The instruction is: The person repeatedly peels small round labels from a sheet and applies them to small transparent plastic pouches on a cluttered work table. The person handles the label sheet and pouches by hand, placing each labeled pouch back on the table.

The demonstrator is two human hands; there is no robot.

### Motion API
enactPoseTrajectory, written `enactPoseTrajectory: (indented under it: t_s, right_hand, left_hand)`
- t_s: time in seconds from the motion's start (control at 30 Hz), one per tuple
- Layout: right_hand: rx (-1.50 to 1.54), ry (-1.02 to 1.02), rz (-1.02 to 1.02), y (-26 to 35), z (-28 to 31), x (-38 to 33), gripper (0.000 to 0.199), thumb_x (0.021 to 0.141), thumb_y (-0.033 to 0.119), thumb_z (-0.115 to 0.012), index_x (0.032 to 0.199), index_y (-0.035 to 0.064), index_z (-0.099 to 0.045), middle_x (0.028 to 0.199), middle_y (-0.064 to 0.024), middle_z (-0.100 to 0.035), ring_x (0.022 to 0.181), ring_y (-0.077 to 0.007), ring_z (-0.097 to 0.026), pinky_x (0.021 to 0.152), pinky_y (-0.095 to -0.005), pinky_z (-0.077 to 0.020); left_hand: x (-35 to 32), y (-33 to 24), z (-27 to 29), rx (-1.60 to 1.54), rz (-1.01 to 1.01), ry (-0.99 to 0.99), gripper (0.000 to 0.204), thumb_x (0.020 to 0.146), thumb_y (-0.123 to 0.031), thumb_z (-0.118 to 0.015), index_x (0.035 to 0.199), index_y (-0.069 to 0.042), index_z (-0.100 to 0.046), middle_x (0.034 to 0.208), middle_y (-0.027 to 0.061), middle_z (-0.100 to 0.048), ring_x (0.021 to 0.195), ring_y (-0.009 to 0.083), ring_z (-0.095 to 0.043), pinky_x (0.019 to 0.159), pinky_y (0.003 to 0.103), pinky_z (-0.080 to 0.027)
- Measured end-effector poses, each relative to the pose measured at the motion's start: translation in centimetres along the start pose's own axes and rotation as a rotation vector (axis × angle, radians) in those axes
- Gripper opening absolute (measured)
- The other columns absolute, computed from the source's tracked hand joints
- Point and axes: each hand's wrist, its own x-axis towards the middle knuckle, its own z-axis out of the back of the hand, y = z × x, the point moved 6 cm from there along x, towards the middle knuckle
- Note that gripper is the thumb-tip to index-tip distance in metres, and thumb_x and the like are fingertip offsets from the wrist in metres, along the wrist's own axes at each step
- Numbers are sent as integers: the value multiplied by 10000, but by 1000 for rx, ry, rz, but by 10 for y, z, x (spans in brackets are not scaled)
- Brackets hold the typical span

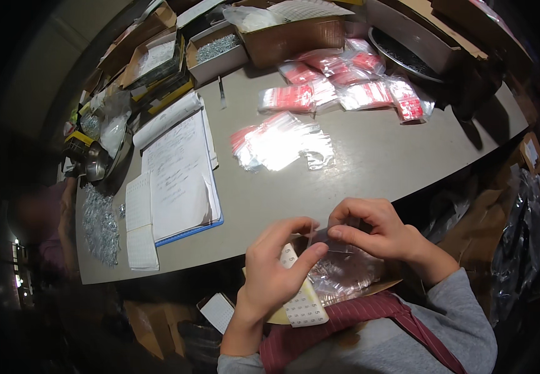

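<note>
Your left hand (pixel 273 268) pinches a sheet of small stickers (pixel 301 299). Your right hand (pixel 370 227) nips the small clear bag (pixel 338 265) shut-fingered, just off the grey table (pixel 370 162).

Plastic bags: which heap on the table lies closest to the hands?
The clear heap with red edges at mid-table, lying alone; the other red-and-clear bags are piled farther back by the boxes.

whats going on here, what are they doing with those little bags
A person seated at a grey table is handling a small clear plastic bag just below the table's near edge. The right hand pinches the bag's top edge, and the left hand meets it while holding a strip of small white stickers. Farther out lie a loose pile of clear bags, bundles of red-topped bags, an open notebook and boxes of small metal parts.
</note>
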Motion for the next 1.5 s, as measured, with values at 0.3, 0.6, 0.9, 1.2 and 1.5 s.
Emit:
enactPoseTrajectory:
  t_s: [0.3, 0.6, 0.9, 1.2, 1.5]
  right_hand:
    - [75, 35, -85, 5, -3, -5, 85, 934, 94, -690, 962, 14, -693, 768, -44, -665, 676, -91, -604, 598, -256, -466]
    - [175, 28, -130, 4, -4, -6, 93, 946, 103, -699, 948, 10, -692, 773, -10, -671, 690, -42, -584, 597, -221, -446]
    - [218, -31, -184, -12, 10, -5, 125, 937, 130, -719, 954, 10, -687, 822, -12, -666, 741, -67, -603, 650, -239, -469]
    - [-624, -342, 311, 5, 13, 27, 296, 918, 181, -669, 1141, -14, -652, 1025, -195, -614, 921, -352, -610, 826, -409, -487]
    - [-185, -4, 76, 0, -41, 1, 397, 902, 68, -637, 1283, -26, -574, 1050, -205, -679, 916, -318, -698, 809, -371, -559]
  left_hand:
    - [-5, 9, 3, -209, 161, -10, 128, 855, -74, -774, 935, 19, -740, 824, 52, -730, 749, 92, -630, 705, 247, -510]
    - [-10, 12, 6, -334, 240, -8, 117, 869, -80, -771, 926, 17, -741, 814, 32, -719, 759, 77, -621, 703, 235, -499]
    - [-9, 27, 32, -423, 227, -187, 105, 905, -79, -730, 947, 15, -704, 841, 8, -674, 795, 60, -590, 722, 216, -455]
    - [-5, 47, 39, -248, 177, -470, 176, 1037, -152, -577, 1044, 6, -654, 811, 9, -648, 736, 38, -537, 683, 200, -419]
    - [-6, 47, 32, -370, 143, -497, 178, 1038, -163, -575, 1102, -6, -628, 853, 7, -636, 750, 44, -567, 694, 188, -449]
